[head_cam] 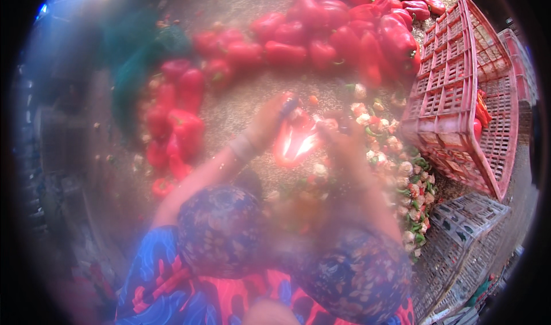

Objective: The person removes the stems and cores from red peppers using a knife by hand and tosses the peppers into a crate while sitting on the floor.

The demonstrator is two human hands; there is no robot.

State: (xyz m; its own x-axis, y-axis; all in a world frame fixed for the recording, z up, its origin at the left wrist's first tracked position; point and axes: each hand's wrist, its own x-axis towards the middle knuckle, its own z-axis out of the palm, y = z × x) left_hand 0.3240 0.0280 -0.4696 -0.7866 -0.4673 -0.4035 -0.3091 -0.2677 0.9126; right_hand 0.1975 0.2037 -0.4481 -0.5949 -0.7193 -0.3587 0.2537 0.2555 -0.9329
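Note:
Before me, a glossy red bell pepper (295,148) catches bright light above the ground, its stem end towards my fingers. My left hand (282,107) grips it at the upper left; something dark shows at the fingers. Close against the pepper's right side is my right hand (340,138), badly blurred, so whether it holds anything is unclear. To the right lies a heap of pale pepper cores with green stems (404,170). Whole red peppers (286,51) are piled beyond my hands, and more red peppers (183,127) lie to the left.
A red plastic crate (447,79) lies tipped at the right with some red pieces (482,110) inside. Nearer me stands a grey plastic crate (469,221). Dark green cloth or netting (133,62) is blurred at the upper left. Haze veils much of the view.

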